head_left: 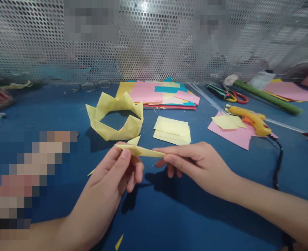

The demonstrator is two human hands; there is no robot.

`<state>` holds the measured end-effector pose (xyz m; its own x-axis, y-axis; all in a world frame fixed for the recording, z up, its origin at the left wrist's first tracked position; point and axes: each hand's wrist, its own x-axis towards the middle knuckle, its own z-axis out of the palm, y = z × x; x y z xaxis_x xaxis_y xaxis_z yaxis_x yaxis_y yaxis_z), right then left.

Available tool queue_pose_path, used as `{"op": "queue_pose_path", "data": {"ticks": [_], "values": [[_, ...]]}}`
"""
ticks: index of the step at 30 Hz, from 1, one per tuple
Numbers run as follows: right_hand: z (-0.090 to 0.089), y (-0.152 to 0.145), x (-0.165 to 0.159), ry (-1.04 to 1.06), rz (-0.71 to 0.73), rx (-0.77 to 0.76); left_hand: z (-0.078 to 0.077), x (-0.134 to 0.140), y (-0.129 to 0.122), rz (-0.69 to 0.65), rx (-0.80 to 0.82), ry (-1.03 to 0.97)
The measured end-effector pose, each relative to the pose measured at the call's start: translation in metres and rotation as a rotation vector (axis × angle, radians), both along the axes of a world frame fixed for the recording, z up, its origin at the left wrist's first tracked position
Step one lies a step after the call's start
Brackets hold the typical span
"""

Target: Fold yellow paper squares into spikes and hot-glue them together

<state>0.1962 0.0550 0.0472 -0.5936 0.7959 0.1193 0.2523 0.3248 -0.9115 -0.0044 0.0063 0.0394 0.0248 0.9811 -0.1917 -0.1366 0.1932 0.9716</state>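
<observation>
Between my two hands is a folded yellow paper strip (145, 152), held above the blue table. My left hand (117, 170) pinches its left part between thumb and fingers. The thumb and forefinger of my right hand (198, 160) pinch the strip's right tip. Just beyond my left hand stands a ring of folded yellow paper (109, 130) with pointed peaks, like a crown. A small stack of pale yellow paper pieces (172, 129) lies beyond my right hand.
A yellow hot glue gun (253, 120) with a black cord rests on pink paper (232, 136) at right. Behind lie coloured sheets (148, 91), scissors (239, 97), a green stick (269, 97) and eyeglasses (88, 86). A perforated metal screen (154, 52) borders the table's back.
</observation>
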Motion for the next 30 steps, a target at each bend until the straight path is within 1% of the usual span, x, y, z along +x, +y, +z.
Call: {"op": "queue_pose_path", "data": {"ticks": [2, 6, 9, 12, 16, 20, 25, 27, 30], "values": [[-0.001, 0.002, 0.001, 0.086, -0.077, -0.024, 0.004, 0.001, 0.0, -0.001, 0.022, -0.06], [-0.001, 0.009, 0.004, 0.155, -0.151, 0.042, 0.011, -0.001, 0.002, -0.033, 0.069, -0.121], [0.001, 0.013, 0.005, 0.132, -0.182, 0.079, 0.01, -0.001, 0.004, -0.054, 0.039, -0.092], [0.003, 0.016, 0.007, 0.081, -0.215, 0.132, 0.005, 0.0, 0.006, -0.074, -0.002, -0.011], [0.003, 0.023, 0.011, -0.032, -0.314, 0.256, -0.001, -0.001, 0.006, -0.091, 0.01, 0.087], [-0.005, 0.038, 0.017, -0.235, -0.401, 0.399, -0.003, -0.002, 0.004, -0.081, 0.03, 0.131], [-0.018, 0.053, 0.021, -0.483, -0.434, 0.428, -0.008, -0.003, 0.005, 0.011, -0.009, 0.146], [-0.018, 0.056, 0.022, -0.544, -0.436, 0.443, -0.008, -0.001, 0.005, 0.037, -0.01, 0.142], [-0.013, 0.058, 0.023, -0.605, -0.438, 0.474, -0.006, 0.003, 0.003, 0.053, 0.025, 0.136]]}}
